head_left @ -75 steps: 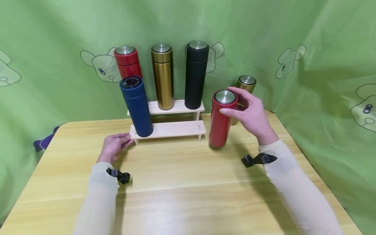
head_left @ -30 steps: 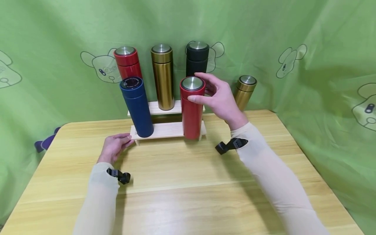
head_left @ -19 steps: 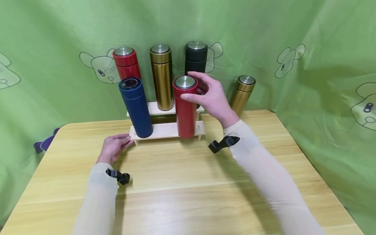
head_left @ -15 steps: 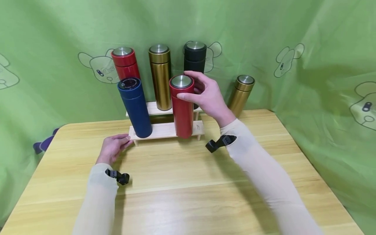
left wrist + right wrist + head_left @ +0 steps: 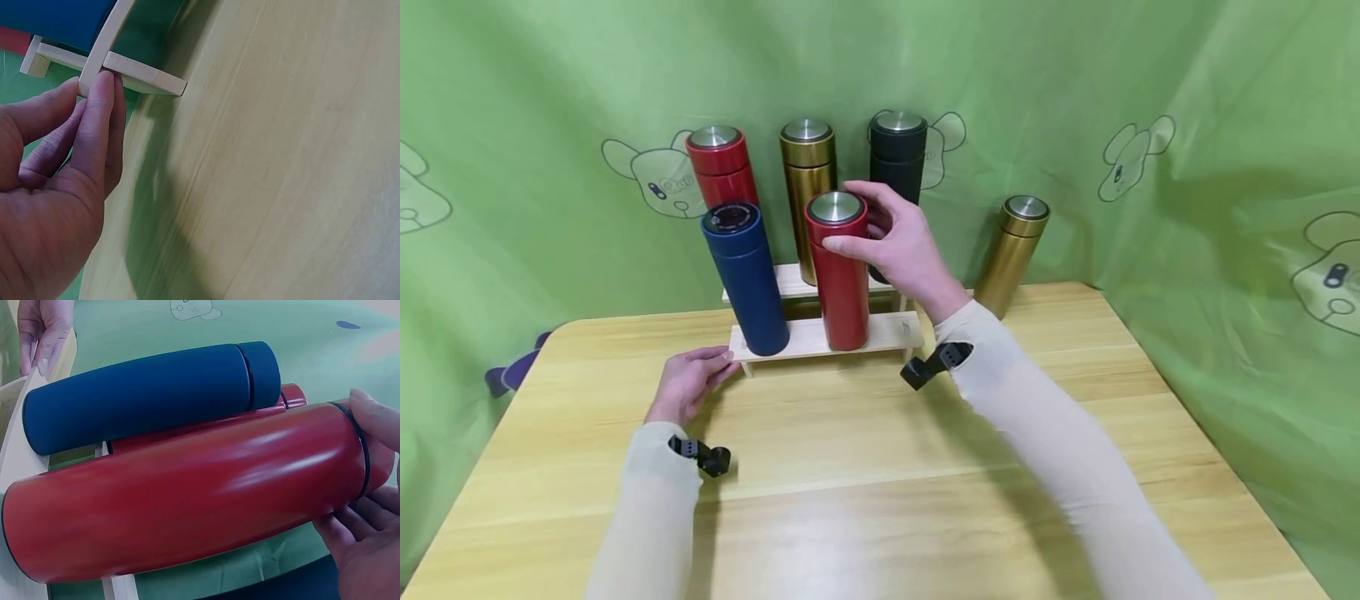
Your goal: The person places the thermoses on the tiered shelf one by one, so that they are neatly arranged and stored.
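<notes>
My right hand (image 5: 901, 246) grips a red thermos flask (image 5: 842, 287) by its upper end, thumb in front and fingers behind. The flask is upright, its base over the middle of the lower step of a pale wooden two-step stand (image 5: 889, 332). In the right wrist view, the red flask's base (image 5: 25, 534) is right at the step's board. A blue thermos (image 5: 747, 287) stands on the left of that step. My left hand (image 5: 688, 383) pinches the step's left end; the left wrist view shows thumb and fingertips on the board (image 5: 111, 39).
On the upper step stand another red flask (image 5: 726, 171), a gold one (image 5: 808, 179) partly covered by the held flask, and a black one (image 5: 898, 162) behind my right hand. Another gold flask (image 5: 1013, 254) stands at the right rear of the table (image 5: 820, 425). Green curtain (image 5: 1060, 75) surrounds the table.
My right hand has carried the red flask leftward from the table at the right of the stand to over the lower step, beside the blue thermos. The left hand has stayed at the step's end.
</notes>
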`<state>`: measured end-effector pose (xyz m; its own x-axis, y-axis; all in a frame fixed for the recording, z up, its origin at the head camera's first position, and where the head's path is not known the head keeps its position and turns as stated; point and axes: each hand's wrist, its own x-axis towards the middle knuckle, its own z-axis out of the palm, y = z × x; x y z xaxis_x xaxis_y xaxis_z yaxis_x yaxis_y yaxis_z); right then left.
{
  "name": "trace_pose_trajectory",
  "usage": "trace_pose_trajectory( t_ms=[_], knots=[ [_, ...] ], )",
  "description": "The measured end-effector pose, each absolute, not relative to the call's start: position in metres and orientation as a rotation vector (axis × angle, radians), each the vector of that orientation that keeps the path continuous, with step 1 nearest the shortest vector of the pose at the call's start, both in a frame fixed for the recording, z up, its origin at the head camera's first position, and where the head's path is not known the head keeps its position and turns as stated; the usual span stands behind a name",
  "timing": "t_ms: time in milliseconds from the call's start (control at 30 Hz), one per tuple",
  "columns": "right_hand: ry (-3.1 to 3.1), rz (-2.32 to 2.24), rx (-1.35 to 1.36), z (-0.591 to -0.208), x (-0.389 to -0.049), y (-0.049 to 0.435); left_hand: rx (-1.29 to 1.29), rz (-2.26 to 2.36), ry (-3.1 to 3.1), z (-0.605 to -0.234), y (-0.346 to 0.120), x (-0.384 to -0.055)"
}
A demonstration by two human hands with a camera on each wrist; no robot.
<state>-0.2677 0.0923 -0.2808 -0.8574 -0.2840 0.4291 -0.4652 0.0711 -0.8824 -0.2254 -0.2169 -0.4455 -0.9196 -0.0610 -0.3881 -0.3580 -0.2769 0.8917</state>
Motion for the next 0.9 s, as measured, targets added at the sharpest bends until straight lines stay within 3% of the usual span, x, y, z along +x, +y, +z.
trace_pose_trajectory(
  t_ms=[900],
  knots=[
    [-2.239, 1.856, 0.671, -0.292, -0.279, 0.066, -0.53, 2.325, 1.817, -0.451, -0.214, -0.227]
  ],
)
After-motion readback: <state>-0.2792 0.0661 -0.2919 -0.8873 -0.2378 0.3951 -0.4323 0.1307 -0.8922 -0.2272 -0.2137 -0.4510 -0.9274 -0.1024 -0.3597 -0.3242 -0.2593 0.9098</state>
